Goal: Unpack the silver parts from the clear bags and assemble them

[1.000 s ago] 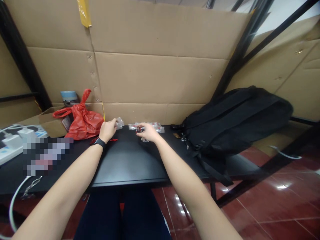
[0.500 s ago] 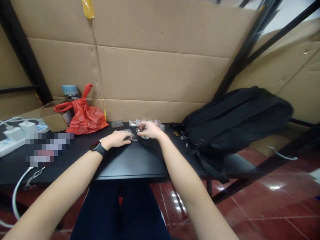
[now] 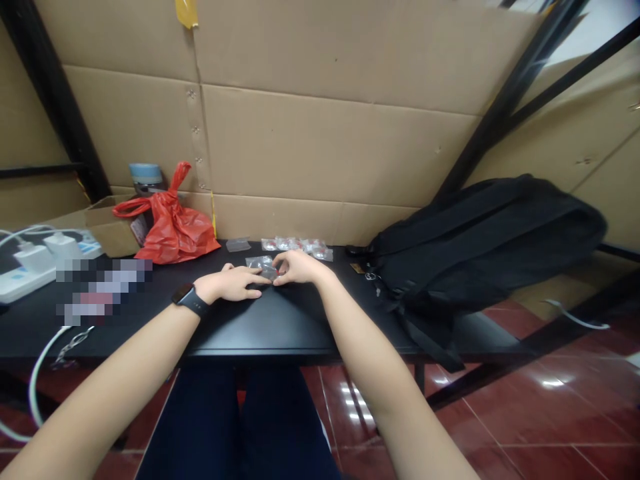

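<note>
My left hand, with a dark watch on the wrist, lies palm down on the black table. Its fingers are stretched out and apart, with the fingertips at a small clear plastic bag. My right hand meets it from the right. Thumb and fingers there are pinched on a small red-and-shiny piece, mostly hidden by the fingers. Behind the hands lie several small clear packets with red and silvery round pieces inside. Another flat clear plastic bag lies further left.
A tied red plastic bag, a cardboard box and a blue-lidded bottle stand at the left. Beyond them sits a white power strip with cables. A black backpack fills the right side. Cardboard walls the back.
My right hand has come left and nearer, away from the packets, bringing the small piece to my left hand. The fingers of my left hand have spread out more over the clear bag.
</note>
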